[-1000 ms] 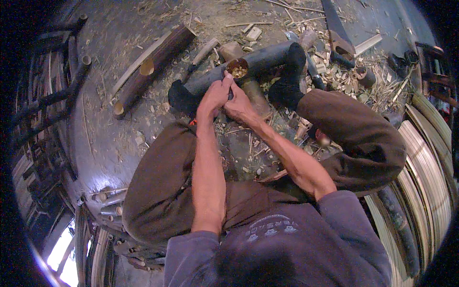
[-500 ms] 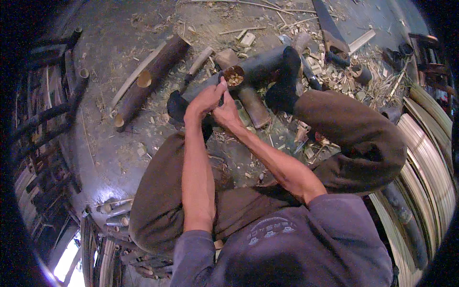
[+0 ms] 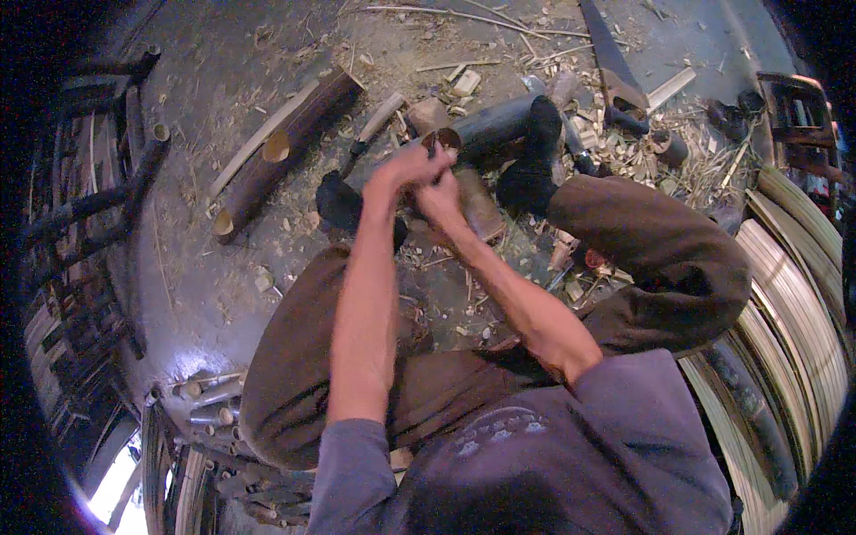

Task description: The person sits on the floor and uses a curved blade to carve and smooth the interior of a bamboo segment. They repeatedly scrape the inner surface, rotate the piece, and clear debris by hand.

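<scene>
The left hand and right hand are pressed together, gripping something small just under the open end of the dark bamboo tube. Many wood chips lie beyond the hands, so much cutting looks done. The tube looks unfinished.

Trousers were brown, plain; socks black. Shirt was grey-purple w/ pale print. Bamboo tube was dark, nearly black; floor grey w/ tan chips; strips pale yellow.
</scene>
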Tool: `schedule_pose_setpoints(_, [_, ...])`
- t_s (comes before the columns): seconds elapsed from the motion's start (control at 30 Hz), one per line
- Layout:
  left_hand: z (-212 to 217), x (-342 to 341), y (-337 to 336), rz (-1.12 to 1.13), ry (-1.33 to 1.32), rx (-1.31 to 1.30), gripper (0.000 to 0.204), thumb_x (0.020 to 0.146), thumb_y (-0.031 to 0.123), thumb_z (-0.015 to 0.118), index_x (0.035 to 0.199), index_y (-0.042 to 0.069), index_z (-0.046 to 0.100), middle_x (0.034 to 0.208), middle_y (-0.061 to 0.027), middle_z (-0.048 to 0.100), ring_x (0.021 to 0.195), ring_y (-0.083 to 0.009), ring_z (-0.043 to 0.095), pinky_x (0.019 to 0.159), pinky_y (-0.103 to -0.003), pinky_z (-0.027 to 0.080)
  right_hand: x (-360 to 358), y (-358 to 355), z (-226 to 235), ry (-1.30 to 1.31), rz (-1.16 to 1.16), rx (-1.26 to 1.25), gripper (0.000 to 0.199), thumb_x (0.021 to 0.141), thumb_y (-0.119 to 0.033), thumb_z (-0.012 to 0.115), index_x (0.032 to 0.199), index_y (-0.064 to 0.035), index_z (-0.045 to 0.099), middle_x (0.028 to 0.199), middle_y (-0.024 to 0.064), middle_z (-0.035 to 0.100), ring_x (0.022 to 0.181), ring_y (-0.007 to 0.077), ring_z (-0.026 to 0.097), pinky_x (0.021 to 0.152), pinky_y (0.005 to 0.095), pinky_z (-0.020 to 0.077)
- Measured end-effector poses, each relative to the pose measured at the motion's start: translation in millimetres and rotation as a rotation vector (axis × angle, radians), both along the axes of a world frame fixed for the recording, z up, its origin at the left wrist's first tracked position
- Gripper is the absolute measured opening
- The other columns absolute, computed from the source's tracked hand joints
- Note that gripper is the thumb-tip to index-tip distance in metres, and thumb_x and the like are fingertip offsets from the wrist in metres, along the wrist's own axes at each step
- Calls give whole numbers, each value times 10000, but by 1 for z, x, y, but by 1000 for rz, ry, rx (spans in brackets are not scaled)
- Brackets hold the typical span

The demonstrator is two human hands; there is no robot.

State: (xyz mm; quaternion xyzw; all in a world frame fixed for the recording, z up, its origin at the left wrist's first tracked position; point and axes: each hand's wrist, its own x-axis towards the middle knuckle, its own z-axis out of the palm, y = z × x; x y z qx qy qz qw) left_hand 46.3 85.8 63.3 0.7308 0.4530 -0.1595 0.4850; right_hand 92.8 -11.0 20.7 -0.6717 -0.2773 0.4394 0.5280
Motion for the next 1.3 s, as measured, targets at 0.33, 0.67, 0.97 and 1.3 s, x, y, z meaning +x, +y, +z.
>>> schedule_pose_setpoints(0.33, [9, 96, -46, 1223, -580, -420, 739, 913, 599, 342, 1111, -74, 575, 965, -186, 609, 860, -260, 584, 689, -419, 479, 170, 73, 82, -569, 1330, -336, 519, 741, -388, 629, 1128, -43, 598, 1082, 170, 652, 935, 332, 641, 850, 425, 486])
schedule_pose_setpoints(0.67, [-4, 59, -101, 919, -163, -64, 770, 913, 566, 339, 1108, -154, 529, 1123, -354, 549, 1109, -450, 527, 909, -462, 429, 145, -15, -28, 7, 1020, 138, 700, 810, -250, 648, 1412, -73, 339, 1388, 117, 440, 1254, 212, 407, 1056, 351, 310])
schedule_pose_setpoints(0.97, [17, -14, -16, 51, 184, -29, 618, 887, 488, 463, 1085, -90, 560, 1083, -312, 584, 1062, -441, 553, 910, -472, 433, -18, -14, 24, 238, 44, 9, 760, 850, -231, 610, 1477, -169, 184, 1334, 109, 448, 1194, 223, 442, 996, 355, 366])
schedule_pose_setpoints(1.3, [30, -42, 17, 278, -299, 400, 542, 762, 224, 689, 1211, 11, 473, 1123, -271, 573, 1070, -382, 557, 904, -409, 445, 10, -9, 38, 626, -206, -152, 812, 823, -118, 565, 1485, -249, 113, 850, 50, 595, 677, 148, 546, 494, 349, 456])
